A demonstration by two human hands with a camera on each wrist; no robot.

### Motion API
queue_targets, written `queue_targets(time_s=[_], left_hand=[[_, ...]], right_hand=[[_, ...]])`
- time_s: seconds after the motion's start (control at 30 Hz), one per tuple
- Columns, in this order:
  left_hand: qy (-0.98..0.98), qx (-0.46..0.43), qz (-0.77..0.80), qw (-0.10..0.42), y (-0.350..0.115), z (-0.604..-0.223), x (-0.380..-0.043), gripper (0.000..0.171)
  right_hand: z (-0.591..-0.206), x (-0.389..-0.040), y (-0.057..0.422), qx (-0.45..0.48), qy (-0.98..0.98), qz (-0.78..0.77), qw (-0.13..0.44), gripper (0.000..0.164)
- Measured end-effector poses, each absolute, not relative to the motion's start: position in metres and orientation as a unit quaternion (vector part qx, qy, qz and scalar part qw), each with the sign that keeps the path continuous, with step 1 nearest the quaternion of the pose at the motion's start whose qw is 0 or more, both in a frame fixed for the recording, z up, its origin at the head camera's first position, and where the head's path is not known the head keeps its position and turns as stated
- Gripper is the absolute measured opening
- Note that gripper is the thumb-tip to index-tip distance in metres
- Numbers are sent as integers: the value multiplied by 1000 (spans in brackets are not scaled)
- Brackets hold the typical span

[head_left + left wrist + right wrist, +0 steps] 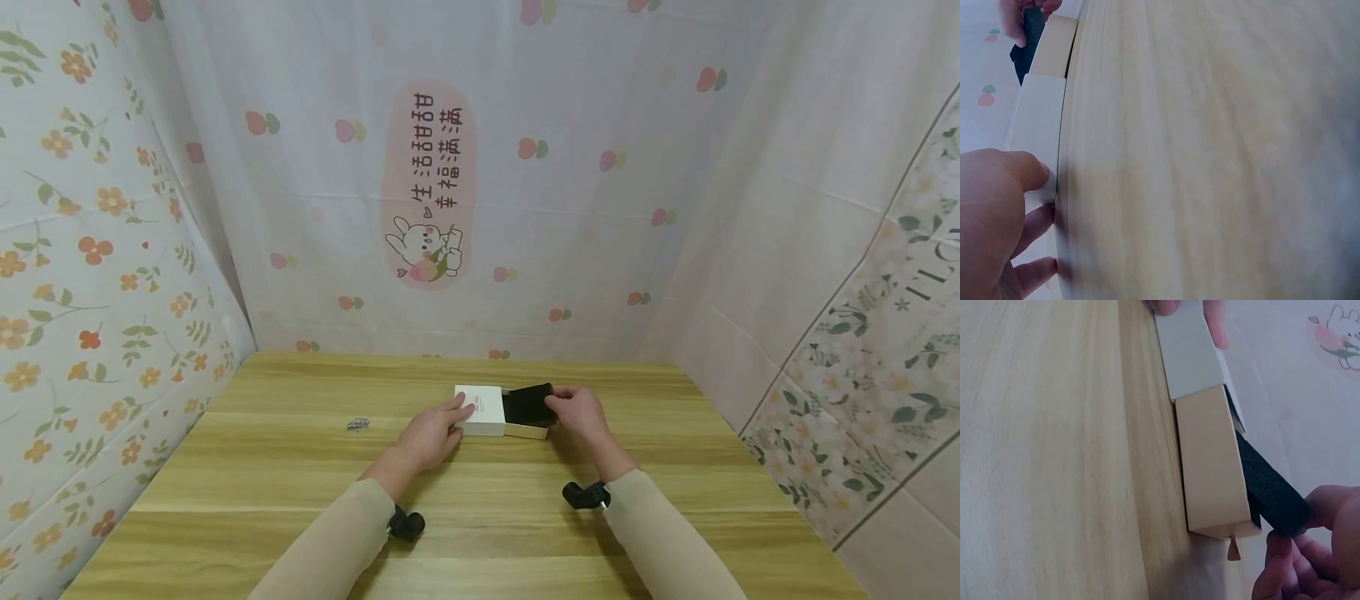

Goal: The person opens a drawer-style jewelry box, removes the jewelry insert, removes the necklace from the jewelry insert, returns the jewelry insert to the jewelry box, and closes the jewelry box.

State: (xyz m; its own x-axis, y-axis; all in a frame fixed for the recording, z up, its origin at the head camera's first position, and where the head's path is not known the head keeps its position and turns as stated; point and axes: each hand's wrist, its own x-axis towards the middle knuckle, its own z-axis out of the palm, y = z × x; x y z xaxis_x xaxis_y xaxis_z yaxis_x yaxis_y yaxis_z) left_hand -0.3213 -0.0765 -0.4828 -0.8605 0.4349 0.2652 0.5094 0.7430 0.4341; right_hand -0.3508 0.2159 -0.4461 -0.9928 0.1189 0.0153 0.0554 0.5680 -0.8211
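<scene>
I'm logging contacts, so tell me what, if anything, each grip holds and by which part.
Right grip pinches the black insert by its raised right end; left grip holds the white sleeve by its left end.

The box cover (pixel 478 408) stood on the worktop (pixel 480 533), before the hanging cloth (pixel 315 208) at the back. From its right side jutted the drawer (pixel 525 432), with the pull tab (pixel 1234 549) at the drawer's right end. The pad (pixel 527 406) lay aslant, partly in the drawer, its right end between the fingers (pixel 1279 551) of the right hand (pixel 583 412). The left hand (pixel 429 433) was at the cover's left end; left of that hand, apart, lay a small item (pixel 358 424).
</scene>
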Motion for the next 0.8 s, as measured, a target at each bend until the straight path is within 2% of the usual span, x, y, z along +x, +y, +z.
queue_targets(time_s=[0.33,0.8], left_hand=[[-931,-253,-253,72,-76,-480,-320,52],[-931,-250,-257,70,-76,-480,-318,52]], right_hand=[[-448,-353,208,-51,-886,459,43,41],[-455,-352,208,-44,-905,423,35,25]])
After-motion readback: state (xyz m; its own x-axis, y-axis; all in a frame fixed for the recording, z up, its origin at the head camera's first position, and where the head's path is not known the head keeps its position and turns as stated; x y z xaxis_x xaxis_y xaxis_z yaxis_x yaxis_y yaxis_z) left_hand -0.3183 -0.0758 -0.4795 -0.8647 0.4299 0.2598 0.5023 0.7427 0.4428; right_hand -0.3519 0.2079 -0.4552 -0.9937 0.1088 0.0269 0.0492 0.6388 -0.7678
